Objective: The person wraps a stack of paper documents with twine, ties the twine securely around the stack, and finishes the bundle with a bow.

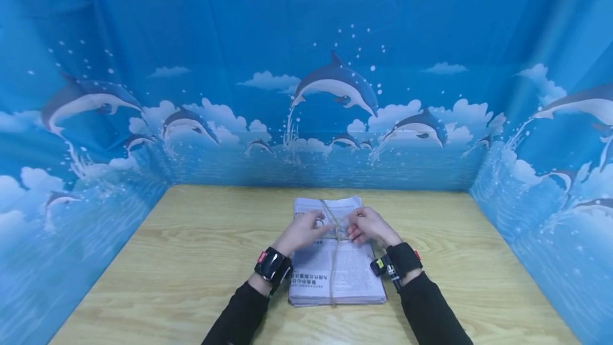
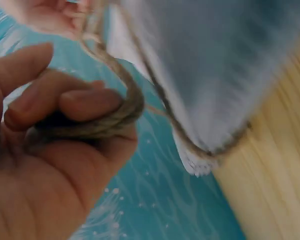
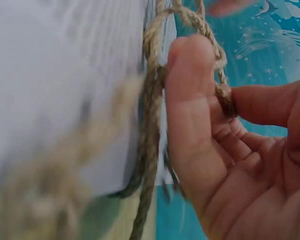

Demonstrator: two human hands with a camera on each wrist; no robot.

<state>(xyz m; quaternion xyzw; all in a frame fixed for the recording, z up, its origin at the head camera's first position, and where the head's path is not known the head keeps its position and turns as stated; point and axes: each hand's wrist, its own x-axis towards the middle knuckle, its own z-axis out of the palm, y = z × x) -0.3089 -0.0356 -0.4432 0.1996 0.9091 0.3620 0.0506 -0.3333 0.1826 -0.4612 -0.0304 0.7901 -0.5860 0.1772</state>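
Observation:
A stack of newspapers lies on the table, with twine running lengthwise and crosswise over it. The left hand is above the stack's left half. In the left wrist view, its thumb and fingers pinch a doubled length of twine. Opposite, the right hand is over the upper right of the stack. The right wrist view shows its thumb and fingers pinching a twine loop beside the crossing strands. Where the strands cross, the exact knot is hard to make out between the hands.
The wooden table extends around the stack on all sides. A blue curtain printed with dolphins borders its back and both sides. Each wrist wears a black band with a camera.

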